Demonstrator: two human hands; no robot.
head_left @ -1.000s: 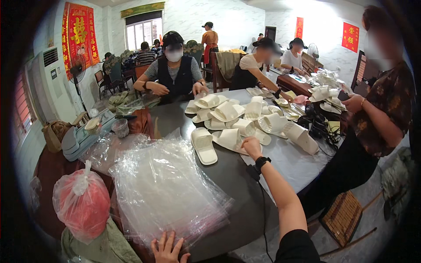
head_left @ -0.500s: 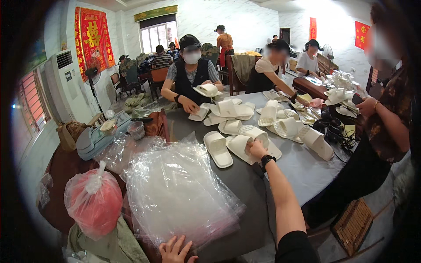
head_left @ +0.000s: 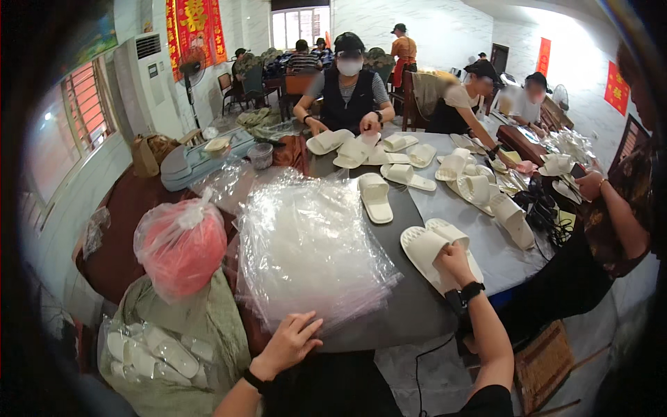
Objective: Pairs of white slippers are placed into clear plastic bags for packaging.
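From the head camera, the right hand [head_left: 455,256] lies on a pair of white slippers [head_left: 436,244] stacked on the grey table [head_left: 410,306], fingers curled over the near edge of the top one, pressing rather than lifting; whether the thumb is tucked under cannot be told. The left hand [head_left: 290,342] sits at the near edge of a stack of clear plastic bags [head_left: 309,250], fingers spread and lightly resting on the top sheet, holding nothing firmly. The slippers lie to the right of the bags, close beside them and apart from the left hand. Just beyond the right hand lies a single slipper [head_left: 375,197], and further off more slippers [head_left: 410,156] are spread before a masked person [head_left: 349,90] seated across the table. Left of the left hand stand a pink bag [head_left: 182,244] tied at the top and a sack of packed slippers [head_left: 149,354]

To do this well, I judge the right hand should keep the pair squared together, soles aligned, while the left hand peels only one bag off the stack, since the thin sheets cling and two could easily come up at once
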